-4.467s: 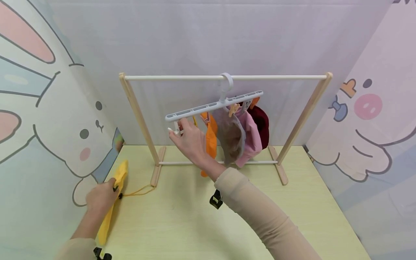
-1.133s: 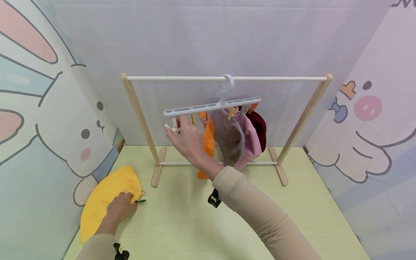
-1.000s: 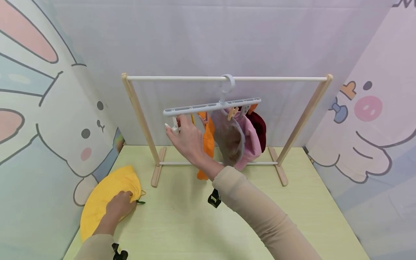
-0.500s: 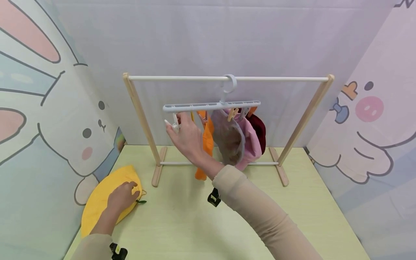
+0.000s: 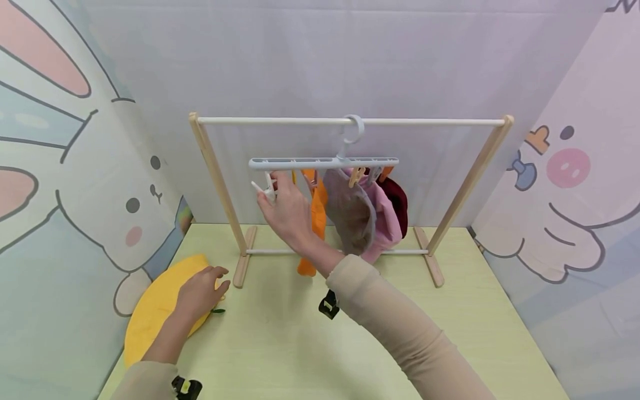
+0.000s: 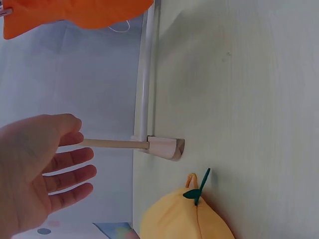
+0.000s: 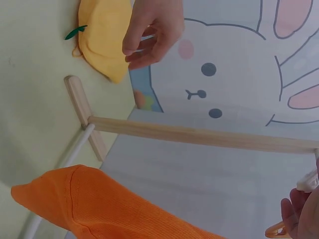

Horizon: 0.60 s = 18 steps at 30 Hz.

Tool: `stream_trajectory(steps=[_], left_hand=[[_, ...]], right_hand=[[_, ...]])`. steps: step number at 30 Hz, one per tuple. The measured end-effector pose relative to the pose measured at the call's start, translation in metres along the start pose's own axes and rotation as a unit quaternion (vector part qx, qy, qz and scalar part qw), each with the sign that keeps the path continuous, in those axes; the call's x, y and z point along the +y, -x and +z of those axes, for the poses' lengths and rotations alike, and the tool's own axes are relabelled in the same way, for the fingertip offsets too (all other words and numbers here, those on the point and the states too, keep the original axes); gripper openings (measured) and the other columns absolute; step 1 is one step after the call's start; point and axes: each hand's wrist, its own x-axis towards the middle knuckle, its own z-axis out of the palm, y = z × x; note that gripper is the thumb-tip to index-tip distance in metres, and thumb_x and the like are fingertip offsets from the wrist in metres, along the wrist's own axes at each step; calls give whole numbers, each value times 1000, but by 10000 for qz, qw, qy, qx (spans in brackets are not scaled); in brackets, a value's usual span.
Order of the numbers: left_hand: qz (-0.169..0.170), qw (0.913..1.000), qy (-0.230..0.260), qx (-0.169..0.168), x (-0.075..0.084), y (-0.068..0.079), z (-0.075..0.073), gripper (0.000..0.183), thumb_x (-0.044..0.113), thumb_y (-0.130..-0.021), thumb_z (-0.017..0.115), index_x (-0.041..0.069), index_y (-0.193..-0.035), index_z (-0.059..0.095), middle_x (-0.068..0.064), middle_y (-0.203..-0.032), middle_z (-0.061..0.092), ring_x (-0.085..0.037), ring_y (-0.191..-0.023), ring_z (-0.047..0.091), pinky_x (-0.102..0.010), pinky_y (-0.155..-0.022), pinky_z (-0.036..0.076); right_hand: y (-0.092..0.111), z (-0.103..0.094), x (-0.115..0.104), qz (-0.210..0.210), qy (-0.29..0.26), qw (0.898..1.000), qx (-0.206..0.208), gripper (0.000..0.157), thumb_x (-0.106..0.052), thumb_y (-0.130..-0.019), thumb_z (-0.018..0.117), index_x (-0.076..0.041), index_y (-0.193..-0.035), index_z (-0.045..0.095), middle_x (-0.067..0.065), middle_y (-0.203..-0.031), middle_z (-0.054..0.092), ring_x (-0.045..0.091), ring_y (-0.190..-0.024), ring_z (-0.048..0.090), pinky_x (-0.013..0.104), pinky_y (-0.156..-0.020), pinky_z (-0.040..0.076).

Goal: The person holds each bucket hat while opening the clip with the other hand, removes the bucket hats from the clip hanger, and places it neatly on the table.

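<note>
In the head view a yellow hat [image 5: 155,308] with a green leaf lies on the table at the left. Just above its right part hovers my left hand [image 5: 200,291], thumb and fingers apart and nothing between them. My right hand [image 5: 290,214] holds a white clothespin [image 5: 270,189] below the left end of a pale grey clip hanger [image 5: 300,164]. Beside that hand hangs an orange hat [image 5: 318,216], partly hidden by it. The left wrist view shows the yellow hat's leaf [image 6: 197,193] and my left hand [image 6: 30,169] with its fingers slightly bent.
The hanger hooks over the white top bar [image 5: 425,121] of a wood-framed rack. Clothespins also hold a grey hat [image 5: 352,216], a pink hat [image 5: 387,222] and a dark red hat [image 5: 399,197]. A lower bar [image 5: 407,251] spans the rack's feet.
The yellow hat, earlier held up on edge by my left hand, now lies flat. That hand has let go and risen to the right. The hanger has swung from tilted to nearly level.
</note>
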Motion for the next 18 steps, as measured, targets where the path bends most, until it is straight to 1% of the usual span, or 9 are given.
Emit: stream_trajectory(steps=[2,7,12,18], left_hand=[[86,9999,17,129,5,-2,-2,25,19,-82,65,8,-104,65,-7,-94,64,-18,-65,56,-29,-47,39],[315,9986,45,419,16,-5,-5,21,17,-81,67,8,-100,66,-4,-89,63,-14,-60,52,-27,-46,37],[512,9963,37,686,27,-6,-8,18,16,-80,68,8,-96,68,-4,-85,63,-19,-65,57,-27,-48,40],[667,9942,39,848,39,-8,-13,15,15,-79,70,8,-93,68,-4,-83,64,-20,-67,59,-26,-49,42]], right_hand=[[0,0,0,-16,-10,10000,-4,34,-27,-83,65,-10,-110,53,1,-89,65,10,-67,57,21,-52,43],[0,-1,1,-46,-55,10000,-42,35,-28,-83,65,-10,-111,53,1,-87,65,9,-67,57,20,-52,43],[0,-3,2,-79,-83,9999,-90,35,-28,-84,64,-10,-113,53,0,-87,65,9,-68,59,20,-52,44],[0,-6,2,-122,-85,9996,-234,36,-27,-85,63,-11,-115,52,0,-93,65,8,-71,63,19,-55,46]])
